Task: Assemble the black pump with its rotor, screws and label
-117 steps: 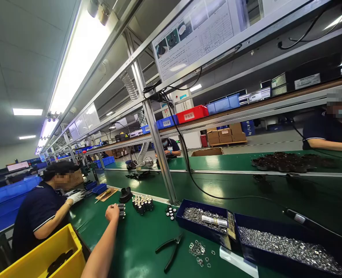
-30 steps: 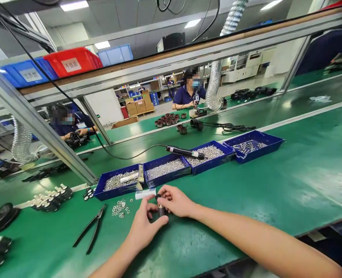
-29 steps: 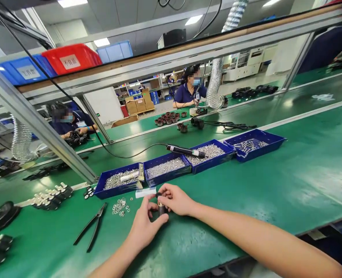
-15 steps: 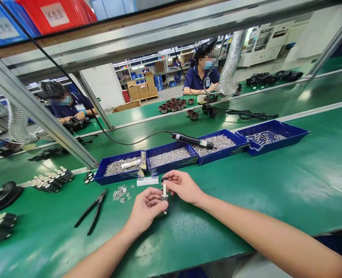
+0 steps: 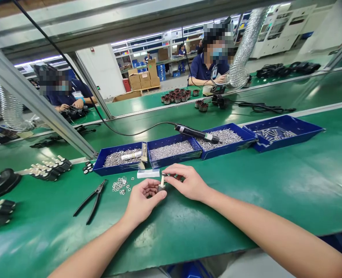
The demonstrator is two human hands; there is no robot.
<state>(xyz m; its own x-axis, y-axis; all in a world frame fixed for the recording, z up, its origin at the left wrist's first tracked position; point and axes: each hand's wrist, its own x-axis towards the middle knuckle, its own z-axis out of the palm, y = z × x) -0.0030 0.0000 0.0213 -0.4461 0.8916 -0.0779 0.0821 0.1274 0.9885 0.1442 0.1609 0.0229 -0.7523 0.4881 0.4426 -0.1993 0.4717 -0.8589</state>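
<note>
Between thumb and fingers, my left hand (image 5: 142, 199) grips a small dark part with a white post (image 5: 162, 181) standing upright. My right hand (image 5: 188, 182) pinches a small black piece (image 5: 164, 174) at the top of that post. Just behind the hands lies a white plastic strip (image 5: 148, 173). Loose metal rings (image 5: 121, 184) are scattered left of my left hand, and black-handled pliers (image 5: 92, 199) rest open beyond them.
Blue trays (image 5: 175, 151) of small metal parts line the bench behind my hands. A black electric screwdriver (image 5: 197, 134) lies across two trays. Dark parts with white posts (image 5: 49, 168) stand left. Two people (image 5: 210, 63) sit across the bench.
The black piece in my right hand has come to the top of the white post. My left hand has tilted the part, and the camera view has shifted.
</note>
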